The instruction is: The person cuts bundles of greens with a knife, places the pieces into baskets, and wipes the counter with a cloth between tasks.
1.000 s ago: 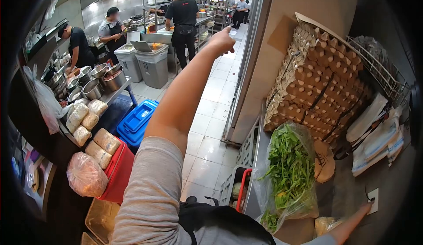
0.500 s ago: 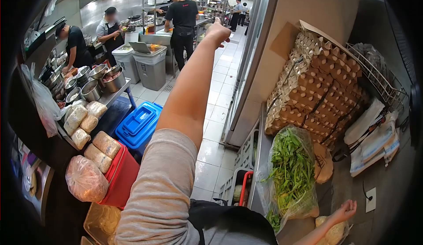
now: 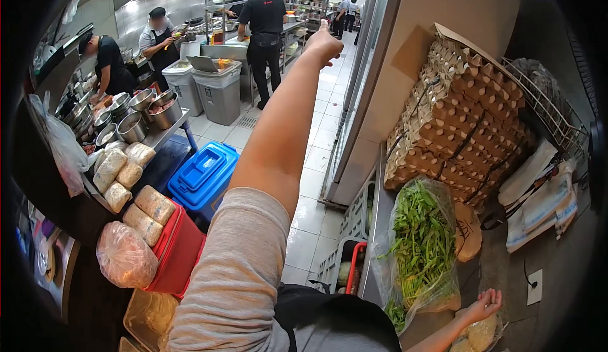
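L hand (image 3: 325, 47) was out at near full reach, index finger straight, the other fingers folded in, nothing in it afaict. Imo pointing that way worked best w/ the wrist in line w/ the forearm and the finger clear of the tall metal frame (image 3: 361, 67) beside it. R hand (image 3: 486, 306) was half open, fingers loosely curled, no grip on anything I could see. It hung over a bag of pale food (image 3: 484, 334); couldn't tell if they touched. Tbh keeping it relaxed made sense b/c the thin plastic looked easy to snag.

Worktop (image 3: 382, 200) was metal along the edge, w/ a clear bag of leafy greens (image 3: 423, 244) lying lengthwise on it, between the 2 hands. Tall stack of egg trays (image 3: 456, 124) right behind, strapped. Wall outlet (image 3: 535, 287) w/ a cord, near R hand.

Room: white tile floor (image 3: 307, 219), 2 grey bins (image 3: 218, 95), a blue lidded tub (image 3: 202, 169), a red box (image 3: 174, 257) w/ bags on top, metal pots (image 3: 132, 127) on the L side, plus a co-worker (image 3: 263, 23) in a black shirt, back turned.
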The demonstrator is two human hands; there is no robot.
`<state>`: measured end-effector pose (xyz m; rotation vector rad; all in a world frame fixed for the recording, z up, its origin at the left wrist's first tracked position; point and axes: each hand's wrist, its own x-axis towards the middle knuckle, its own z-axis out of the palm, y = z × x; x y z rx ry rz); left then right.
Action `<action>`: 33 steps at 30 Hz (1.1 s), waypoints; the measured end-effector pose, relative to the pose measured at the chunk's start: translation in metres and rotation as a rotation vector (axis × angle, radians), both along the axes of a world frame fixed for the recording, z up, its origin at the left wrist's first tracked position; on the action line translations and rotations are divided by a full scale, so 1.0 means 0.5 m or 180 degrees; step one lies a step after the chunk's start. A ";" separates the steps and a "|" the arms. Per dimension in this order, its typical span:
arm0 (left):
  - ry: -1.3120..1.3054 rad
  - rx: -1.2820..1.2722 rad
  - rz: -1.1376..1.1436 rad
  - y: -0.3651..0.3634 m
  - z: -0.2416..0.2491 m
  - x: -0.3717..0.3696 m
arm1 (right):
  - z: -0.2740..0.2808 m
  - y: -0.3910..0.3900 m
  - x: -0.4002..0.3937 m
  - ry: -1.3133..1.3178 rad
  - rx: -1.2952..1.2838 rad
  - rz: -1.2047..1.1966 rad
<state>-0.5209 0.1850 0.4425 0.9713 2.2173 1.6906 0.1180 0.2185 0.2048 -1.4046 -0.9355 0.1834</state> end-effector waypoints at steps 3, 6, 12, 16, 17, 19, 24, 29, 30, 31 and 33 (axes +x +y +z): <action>0.0036 0.0024 0.0034 0.004 0.002 0.008 | -0.011 0.001 0.008 -0.0086 0.0018 -0.0057; 0.0085 -0.0110 0.0046 0.001 0.007 0.021 | -0.017 0.005 0.005 -0.0104 0.0071 -0.0005; 0.0266 -0.0196 0.0048 0.018 0.005 0.018 | -0.018 0.006 -0.020 -0.0089 0.0055 0.0029; -0.0036 -0.0133 -0.0174 0.022 0.005 0.011 | -0.021 0.006 -0.017 -0.0081 -0.0018 -0.0014; -0.0164 -0.0094 -0.0256 0.020 0.003 0.013 | -0.020 0.004 -0.020 -0.0045 -0.0036 0.0006; -0.0260 -0.0040 -0.0316 0.019 0.002 0.018 | -0.018 -0.004 -0.027 0.0024 -0.0084 0.0039; -0.0098 -0.0137 -0.0103 0.018 -0.007 0.023 | -0.047 0.015 -0.015 0.0008 -0.0020 0.0091; 0.0030 -0.0211 0.0019 0.022 -0.017 0.017 | -0.049 0.017 -0.021 0.0046 -0.0012 0.0164; 0.0044 -0.0176 -0.0030 0.022 -0.021 0.012 | -0.045 0.015 -0.024 0.0057 -0.0040 0.0161; 0.0059 -0.0140 -0.0078 0.021 -0.023 0.007 | -0.043 0.013 -0.026 0.0070 -0.0067 0.0157; 0.0126 -0.0142 -0.0120 0.022 -0.028 0.001 | -0.041 0.010 -0.028 0.0049 -0.0123 0.0091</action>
